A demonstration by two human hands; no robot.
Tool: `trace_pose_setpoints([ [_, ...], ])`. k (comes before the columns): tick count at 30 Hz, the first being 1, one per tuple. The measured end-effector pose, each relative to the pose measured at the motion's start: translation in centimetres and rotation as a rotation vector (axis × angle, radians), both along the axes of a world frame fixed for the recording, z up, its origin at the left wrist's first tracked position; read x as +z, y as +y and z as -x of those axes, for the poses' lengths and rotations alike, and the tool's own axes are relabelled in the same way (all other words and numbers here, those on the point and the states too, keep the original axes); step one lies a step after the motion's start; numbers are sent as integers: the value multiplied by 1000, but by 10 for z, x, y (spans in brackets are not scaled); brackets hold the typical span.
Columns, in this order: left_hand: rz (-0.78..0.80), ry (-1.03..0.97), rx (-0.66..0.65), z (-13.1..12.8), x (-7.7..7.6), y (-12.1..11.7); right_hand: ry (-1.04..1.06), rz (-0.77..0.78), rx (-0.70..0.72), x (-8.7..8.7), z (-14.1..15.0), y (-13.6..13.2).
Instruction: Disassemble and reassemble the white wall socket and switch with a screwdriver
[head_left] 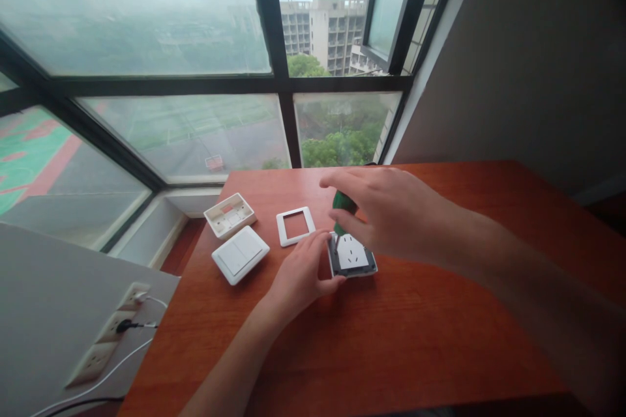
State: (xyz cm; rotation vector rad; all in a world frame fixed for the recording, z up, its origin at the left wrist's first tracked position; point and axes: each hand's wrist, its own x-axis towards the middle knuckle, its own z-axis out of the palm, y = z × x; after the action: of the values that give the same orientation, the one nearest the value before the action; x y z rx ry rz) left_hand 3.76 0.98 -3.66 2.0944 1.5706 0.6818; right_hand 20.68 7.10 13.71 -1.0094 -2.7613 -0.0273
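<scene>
Socket (353, 253) steadied by left hand (304, 268); right hand (386, 208) grips screwdriver (344, 203) (green).

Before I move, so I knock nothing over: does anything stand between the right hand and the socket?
Only the green screwdriver in the right hand, pointing down at the left part of the socket. The left hand holds that side; the white frame lies clear.

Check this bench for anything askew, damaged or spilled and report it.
Nothing looks spilled or damaged. The one oddity is the socket: its white cover frame lies apart on the table, leaving the dark border exposed.
</scene>
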Motion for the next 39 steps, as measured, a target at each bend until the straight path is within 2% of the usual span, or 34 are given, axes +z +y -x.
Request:
trace_pose_setpoints([
  [4, -7, -2, 2, 0, 1, 0, -24, -129, -119, -4, 6, 1],
  [7, 4, -7, -1, 0, 1, 1, -23, -147, -152, -3, 9, -4],
  [10, 17, -6, -1, 0, 1, 1, -14, -79, -128, 1, 7, -8],
  [15, 20, -12, -1, 0, 1, 0, 41, 73, 5, -1, 1, -3],
  [17, 21, -19, 5, 1, 1, 0, 47, 38, -5, -4, 2, -1],
  [21, 17, -32, 11, 1, 0, 0, -17, -110, -118, -5, 8, -4],
  [23, 17, -43, 7, 1, 0, 0, -44, -135, -152, -4, 11, -7],
  [26, 15, -48, -5, 1, -1, 0, -38, -95, -153, -1, 9, -10],
  [32, 11, -25, -3, 1, -2, 0, 13, 41, -27, -1, 0, -5],
  [37, -2, -40, 1, 1, -1, 0, -44, -92, -165, -4, 6, -5],
  [39, 7, -41, -4, 1, -1, 0, -66, -98, -198, -3, 8, -7],
])
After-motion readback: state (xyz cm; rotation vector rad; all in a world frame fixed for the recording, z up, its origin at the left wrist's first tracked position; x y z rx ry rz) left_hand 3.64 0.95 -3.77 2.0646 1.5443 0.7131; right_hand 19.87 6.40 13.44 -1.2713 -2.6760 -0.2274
